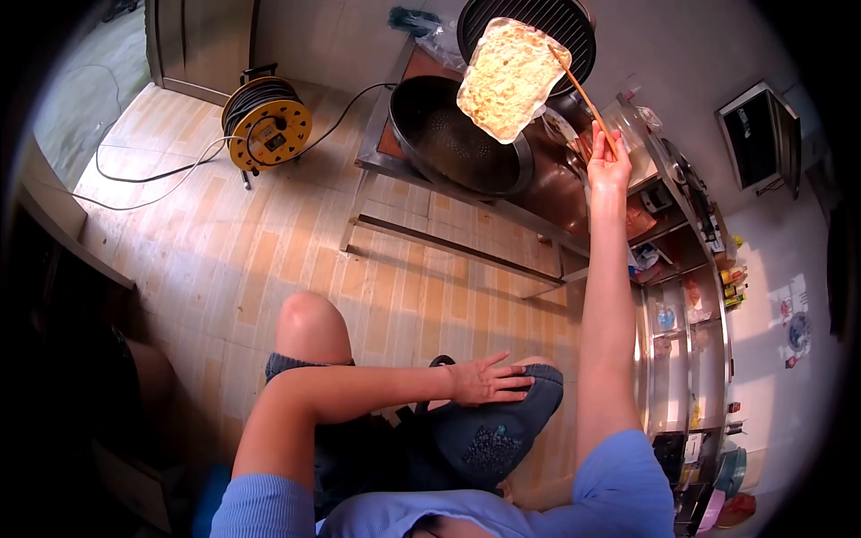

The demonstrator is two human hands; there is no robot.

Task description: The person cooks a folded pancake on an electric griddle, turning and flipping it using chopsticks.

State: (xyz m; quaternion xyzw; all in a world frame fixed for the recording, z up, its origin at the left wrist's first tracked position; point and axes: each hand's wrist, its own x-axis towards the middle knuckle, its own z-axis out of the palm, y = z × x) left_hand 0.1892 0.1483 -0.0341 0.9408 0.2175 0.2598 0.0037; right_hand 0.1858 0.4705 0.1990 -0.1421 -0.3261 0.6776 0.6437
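Observation:
My right hand (610,161) is closed around the end of a pair of thin wooden chopsticks (585,100), which look almost like one stick from here. At their far tip is a pale, golden-flecked flatbread (511,79), raised between the dark wok (430,134) and the ridged black pan (538,27). The flatbread overlaps the rims of both in this view. Resting flat on the knee of the dark blue shorts (489,439), my left hand (489,380) has its fingers spread and holds nothing.
A metal-framed table (466,202) carries the wok. On the tiled floor to the left stands a yellow cable reel (278,130), its cords trailing. Shelves (686,332) with jars and packets line the right side. A screen (758,134) hangs on the wall.

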